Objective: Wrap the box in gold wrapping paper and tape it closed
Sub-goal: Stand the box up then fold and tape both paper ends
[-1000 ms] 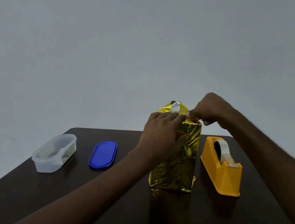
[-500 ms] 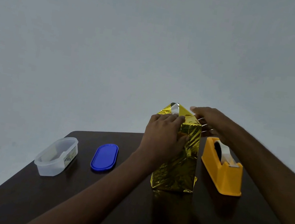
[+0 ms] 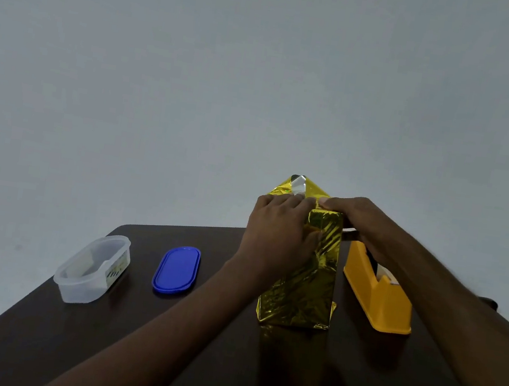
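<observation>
Gold all the way on the wrapped box (image 3: pixel 309 285), a shiny, crinkled foil catching bright yellow glints, with darker olive creases down its front face. At its top, a flap of the paper (image 3: pixel 297 184) shows a silvery-white underside. Right of the box, a solid orange-yellow tape dispenser (image 3: pixel 375 303), plain, no pattern. Left of the box, a vivid blue oval lid (image 3: pixel 176 269), one flat colour. Further left of the box, a clear, frosted-white tub (image 3: pixel 92 268) with a small label in green and dark print. Beneath the box, the table (image 3: pixel 128 338) is very dark brown, lightly glossy, mirroring a dim gold smear.
</observation>
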A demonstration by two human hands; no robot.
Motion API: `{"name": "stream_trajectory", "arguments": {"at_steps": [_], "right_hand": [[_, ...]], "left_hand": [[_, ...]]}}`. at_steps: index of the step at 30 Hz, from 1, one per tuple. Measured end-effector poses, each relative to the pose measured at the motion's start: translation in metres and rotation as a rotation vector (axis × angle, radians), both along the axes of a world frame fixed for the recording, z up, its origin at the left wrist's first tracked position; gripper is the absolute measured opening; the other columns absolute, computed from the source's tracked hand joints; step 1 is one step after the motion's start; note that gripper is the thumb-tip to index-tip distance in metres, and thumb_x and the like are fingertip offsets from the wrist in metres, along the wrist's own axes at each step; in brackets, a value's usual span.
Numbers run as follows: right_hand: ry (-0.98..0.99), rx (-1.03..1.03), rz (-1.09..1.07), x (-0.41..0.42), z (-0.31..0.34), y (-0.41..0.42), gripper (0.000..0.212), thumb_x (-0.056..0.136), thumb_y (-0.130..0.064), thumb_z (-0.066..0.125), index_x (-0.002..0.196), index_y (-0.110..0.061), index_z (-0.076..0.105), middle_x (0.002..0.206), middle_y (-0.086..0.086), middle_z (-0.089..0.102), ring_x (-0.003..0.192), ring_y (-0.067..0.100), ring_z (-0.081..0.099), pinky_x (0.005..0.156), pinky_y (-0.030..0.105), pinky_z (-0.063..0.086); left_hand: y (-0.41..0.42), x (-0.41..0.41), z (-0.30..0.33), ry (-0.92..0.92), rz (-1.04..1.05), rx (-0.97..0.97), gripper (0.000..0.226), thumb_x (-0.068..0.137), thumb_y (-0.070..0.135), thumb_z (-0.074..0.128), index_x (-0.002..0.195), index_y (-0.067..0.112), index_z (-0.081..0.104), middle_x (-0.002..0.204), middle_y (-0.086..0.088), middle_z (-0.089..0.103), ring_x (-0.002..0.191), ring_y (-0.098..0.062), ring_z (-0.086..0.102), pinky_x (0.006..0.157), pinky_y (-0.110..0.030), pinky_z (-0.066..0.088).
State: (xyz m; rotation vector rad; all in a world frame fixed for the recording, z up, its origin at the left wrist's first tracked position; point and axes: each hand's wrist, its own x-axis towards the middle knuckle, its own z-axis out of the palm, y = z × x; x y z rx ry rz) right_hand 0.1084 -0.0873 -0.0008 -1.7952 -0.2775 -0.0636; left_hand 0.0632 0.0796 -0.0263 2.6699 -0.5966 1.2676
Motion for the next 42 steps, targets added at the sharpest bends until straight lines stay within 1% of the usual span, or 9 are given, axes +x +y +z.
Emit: {"name": "stream_trajectory", "arguments": {"at_steps": [8, 13, 18, 21, 26, 29, 32, 38, 42], "right_hand": [[0.040, 0.074, 0.023, -0.001, 0.003, -0.003, 0.027, 0.098, -0.032, 0.051, 0.096, -0.011, 0.068, 0.087, 0.010, 0.071, 0.081, 0.023, 0.066, 0.074, 0.037, 0.053], [0.028, -0.025, 0.028, -0.004, 0.005, 0.000, 0.024, 0.094, -0.031, 0.059, 0.096, -0.010, 0.070, 0.092, 0.010, 0.073, 0.081, 0.021, 0.067, 0.070, 0.032, 0.053], [0.093, 0.145, -0.011, -0.007, 0.004, -0.005, 0.028, 0.100, -0.022, 0.045, 0.084, -0.010, 0.064, 0.082, 0.011, 0.067, 0.076, 0.023, 0.063, 0.070, 0.035, 0.051], [0.127, 0.210, -0.111, -0.003, -0.001, -0.022, 0.028, 0.099, -0.018, 0.046, 0.097, -0.003, 0.069, 0.096, 0.017, 0.073, 0.082, 0.028, 0.069, 0.068, 0.035, 0.056], [-0.135, -0.604, -0.634, -0.009, -0.038, -0.049, 0.022, 0.090, -0.023, 0.065, 0.094, -0.002, 0.070, 0.084, 0.011, 0.067, 0.076, 0.027, 0.064, 0.065, 0.030, 0.047], [-0.070, -0.722, -0.696, -0.024, -0.052, -0.056, 0.020, 0.084, -0.021, 0.069, 0.089, -0.007, 0.056, 0.084, 0.011, 0.058, 0.085, 0.032, 0.063, 0.064, 0.031, 0.043], [-0.040, -0.622, -0.695, -0.028, -0.055, -0.058, 0.026, 0.082, -0.016, 0.071, 0.078, -0.010, 0.046, 0.095, 0.013, 0.067, 0.087, 0.031, 0.066, 0.065, 0.031, 0.045], [0.115, -0.492, -0.666, -0.030, -0.052, -0.072, 0.033, 0.085, -0.014, 0.070, 0.070, -0.010, 0.041, 0.068, 0.005, 0.059, 0.053, 0.017, 0.053, 0.047, 0.025, 0.040], [0.286, -0.361, -0.518, -0.023, -0.048, -0.076, 0.024, 0.087, -0.019, 0.072, 0.087, -0.007, 0.052, 0.101, 0.014, 0.065, 0.079, 0.024, 0.063, 0.076, 0.033, 0.058]], "left_hand": [[0.002, -0.001, 0.001, 0.011, -0.005, 0.003, 0.053, 0.085, 0.045, 0.060, 0.129, 0.015, 0.059, 0.127, -0.003, 0.064, 0.121, -0.023, 0.056, 0.100, -0.040, 0.036], [0.001, -0.002, 0.001, 0.018, -0.006, 0.012, 0.052, 0.087, 0.045, 0.060, 0.130, 0.017, 0.057, 0.130, -0.002, 0.062, 0.123, -0.021, 0.054, 0.102, -0.040, 0.034], [0.001, -0.003, 0.001, 0.025, -0.006, 0.002, 0.053, 0.087, 0.045, 0.061, 0.132, 0.017, 0.057, 0.131, -0.003, 0.062, 0.125, -0.022, 0.053, 0.103, -0.040, 0.034], [0.001, -0.004, 0.002, 0.038, 0.003, 0.001, 0.054, 0.088, 0.045, 0.060, 0.133, 0.017, 0.056, 0.133, -0.003, 0.061, 0.126, -0.022, 0.052, 0.104, -0.040, 0.033], [0.001, -0.004, 0.001, 0.032, 0.008, -0.005, 0.053, 0.086, 0.044, 0.060, 0.131, 0.016, 0.058, 0.127, -0.004, 0.064, 0.122, -0.023, 0.055, 0.102, -0.040, 0.035], [0.001, -0.003, 0.000, 0.026, 0.013, 0.001, 0.056, 0.084, 0.047, 0.055, 0.131, 0.017, 0.058, 0.128, -0.003, 0.063, 0.122, -0.023, 0.055, 0.101, -0.039, 0.035], [0.002, -0.003, 0.000, 0.026, 0.018, 0.004, 0.057, 0.083, 0.048, 0.053, 0.131, 0.017, 0.059, 0.129, -0.003, 0.063, 0.122, -0.024, 0.055, 0.101, -0.039, 0.035], [0.000, -0.007, 0.002, 0.053, 0.015, -0.004, 0.057, 0.083, 0.049, 0.052, 0.130, 0.017, 0.059, 0.131, -0.004, 0.063, 0.124, -0.025, 0.055, 0.103, -0.040, 0.034], [0.001, -0.006, 0.002, 0.070, 0.023, 0.008, 0.057, 0.085, 0.050, 0.052, 0.133, 0.018, 0.057, 0.134, -0.003, 0.061, 0.126, -0.024, 0.053, 0.104, -0.039, 0.033]]}}
